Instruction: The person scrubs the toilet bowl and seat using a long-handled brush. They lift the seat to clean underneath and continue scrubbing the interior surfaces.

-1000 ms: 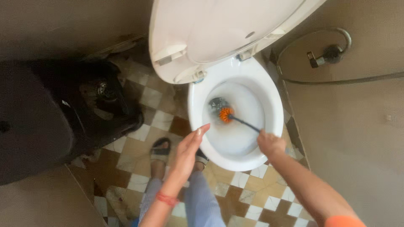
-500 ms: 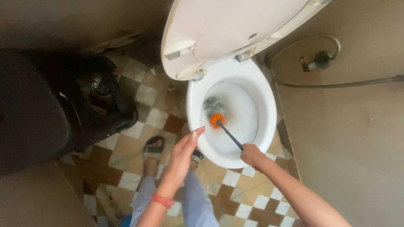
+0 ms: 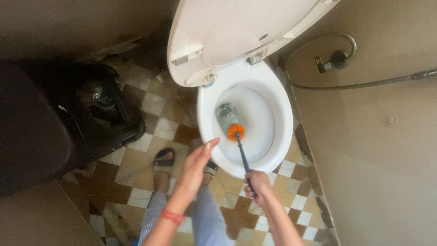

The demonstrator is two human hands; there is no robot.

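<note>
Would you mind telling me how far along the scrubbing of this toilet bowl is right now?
Done: the lid and seat are raised, and the toilet bowl is wet inside. In hand: the right hand grips the dark handle of the orange-headed brush, whose head presses the bowl's inner wall near the drain. The left hand hovers open, holding nothing. Left, as it looks: the rest of the bowl and the rim; no flush is visible.

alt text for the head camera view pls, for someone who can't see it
Seen from above, the right hand grips a dark-handled toilet brush, its orange head inside a white toilet bowl with the lid raised. The left hand hovers open above a checkered tile floor.
</note>
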